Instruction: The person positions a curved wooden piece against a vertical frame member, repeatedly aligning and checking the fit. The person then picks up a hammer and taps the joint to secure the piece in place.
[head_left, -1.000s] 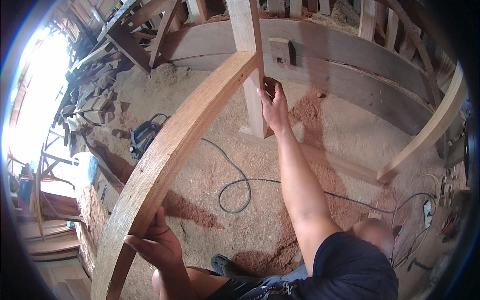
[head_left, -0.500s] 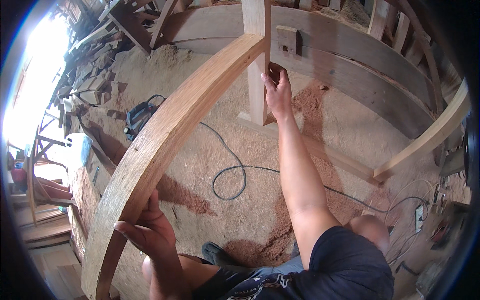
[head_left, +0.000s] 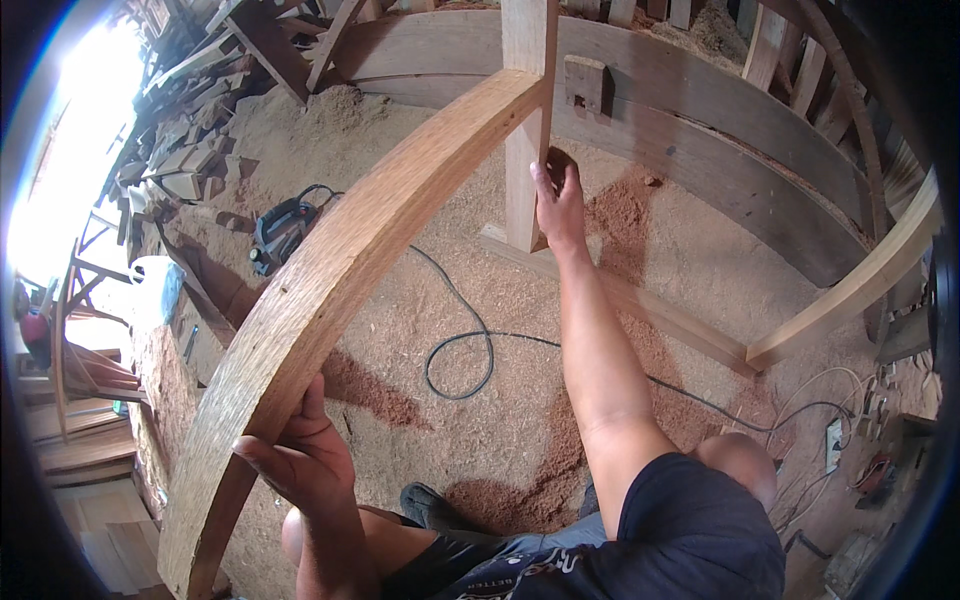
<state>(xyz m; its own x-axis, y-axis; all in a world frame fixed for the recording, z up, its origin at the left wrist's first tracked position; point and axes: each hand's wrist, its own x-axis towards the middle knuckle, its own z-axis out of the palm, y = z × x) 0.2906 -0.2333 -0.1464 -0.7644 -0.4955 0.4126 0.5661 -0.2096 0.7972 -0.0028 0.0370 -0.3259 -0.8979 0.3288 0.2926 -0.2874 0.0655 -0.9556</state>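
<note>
A long curved wooden beam [head_left: 330, 250] sweeps from the lower left up to a straight wooden post [head_left: 524, 180], meeting it near the top of the view. My left hand [head_left: 310, 455] grips the beam's lower part from its right side, thumb near its underside edge. Further off, my right hand [head_left: 560, 205] is closed at the post's right edge below the joint, thumb against the wood and fingers curled behind. The post's foot meets a wooden rail [head_left: 670, 325] low by the floor, which runs right to another curved wooden piece [head_left: 850, 285].
A power tool [head_left: 285, 235] lies on the sawdust-strewn floor left of the beam. Its dark cord [head_left: 488, 350] loops across the middle. Wide curved boards [head_left: 690, 80] stand at the back. Wood offcuts [head_left: 185, 165] pile up far left, and a power strip [head_left: 833, 445] lies right.
The beam's far end and the post have shifted slightly right. My right hand sits a little lower along the post. My left hand keeps its hold.
</note>
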